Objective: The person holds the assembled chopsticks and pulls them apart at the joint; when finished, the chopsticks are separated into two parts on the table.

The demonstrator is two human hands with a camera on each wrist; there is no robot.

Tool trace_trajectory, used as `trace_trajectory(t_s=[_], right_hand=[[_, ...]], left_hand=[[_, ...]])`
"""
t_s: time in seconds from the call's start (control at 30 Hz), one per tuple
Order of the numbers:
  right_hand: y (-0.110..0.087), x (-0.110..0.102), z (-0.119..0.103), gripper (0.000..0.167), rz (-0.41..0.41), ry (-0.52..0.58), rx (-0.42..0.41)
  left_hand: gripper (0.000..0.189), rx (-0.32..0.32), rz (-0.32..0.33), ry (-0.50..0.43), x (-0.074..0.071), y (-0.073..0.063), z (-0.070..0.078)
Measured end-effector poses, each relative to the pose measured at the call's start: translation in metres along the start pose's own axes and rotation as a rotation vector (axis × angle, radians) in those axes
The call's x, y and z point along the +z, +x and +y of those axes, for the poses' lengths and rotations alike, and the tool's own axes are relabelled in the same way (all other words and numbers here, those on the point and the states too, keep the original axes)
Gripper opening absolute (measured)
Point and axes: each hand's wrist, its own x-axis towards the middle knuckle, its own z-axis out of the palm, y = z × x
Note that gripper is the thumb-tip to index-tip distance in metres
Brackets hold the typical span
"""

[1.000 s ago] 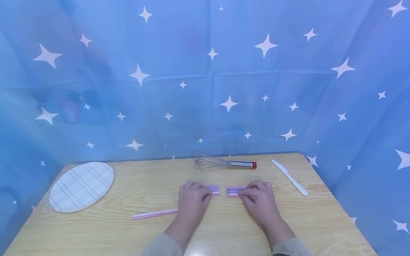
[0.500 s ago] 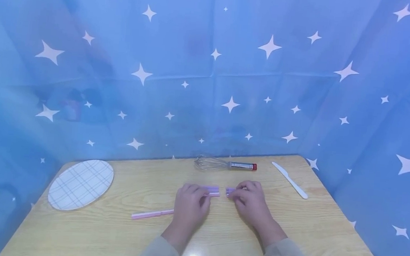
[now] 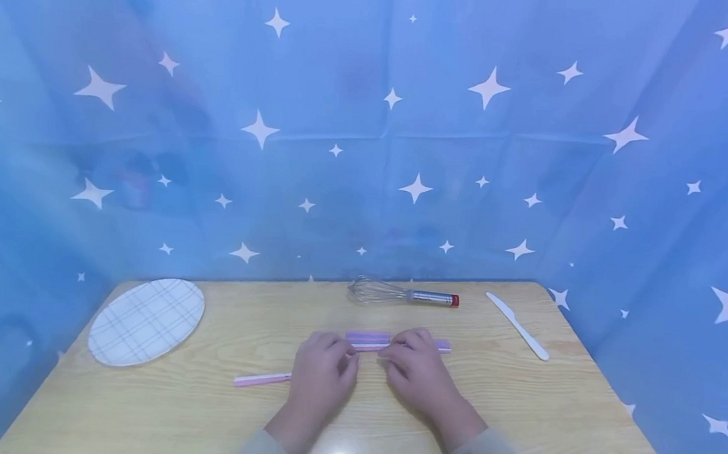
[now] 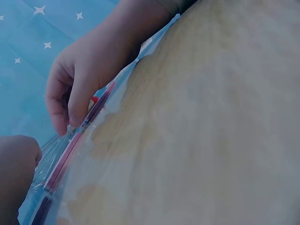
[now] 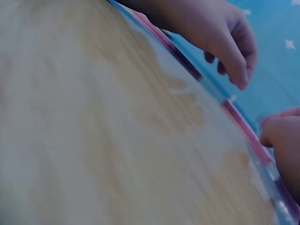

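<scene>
Slim pink, purple and white sticks (image 3: pixel 364 337) lie side by side in a short row on the table, in the middle of the head view. My right hand (image 3: pixel 420 370) bends over the join with a second row, and its thumb and finger appear to pinch the sticks there; the far end of that row (image 3: pixel 443 346) shows past the knuckles. At the first row's left end are the bent fingertips of my left hand (image 3: pixel 323 373); whether they grip a stick is hidden. A separate pink and white pair of sticks (image 3: pixel 262 379) runs partly under my left hand.
A wire whisk (image 3: pixel 403 294) with a red-tipped handle lies behind the sticks. The white knife (image 3: pixel 517 325) is at the back right, and a checked oval plate (image 3: pixel 147 322) stands at the left. A starry blue cloth (image 3: pixel 317 173) hangs behind the wooden table (image 3: pixel 162 425).
My right hand has slid left onto the join of the two rows, and the gap between them has closed. My left hand has drawn a little left, uncovering the first row's left end.
</scene>
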Motion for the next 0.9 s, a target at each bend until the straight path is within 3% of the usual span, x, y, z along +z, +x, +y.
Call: trace_trajectory(t_s=[0.27, 0.57, 0.73, 0.9], right_hand=[[0.009, 0.019, -0.025, 0.014, -0.039, 0.039, -0.071], [0.023, 0.043, -0.052, 0.016, 0.015, 0.124, -0.176], [0.026, 0.056, -0.069, 0.019, 0.020, 0.089, -0.165], [0.032, 0.066, -0.087, 0.029, -0.035, 0.066, -0.092]], left_hand=[[0.010, 0.015, 0.012, 0.001, -0.029, -0.014, -0.015], [0.016, -0.073, 0.022, 0.089, -0.070, -0.036, -0.050], [0.027, -0.210, -0.018, 0.093, -0.090, -0.051, -0.063], [0.041, -0.384, -0.143, 0.066, -0.097, -0.058, -0.067]])
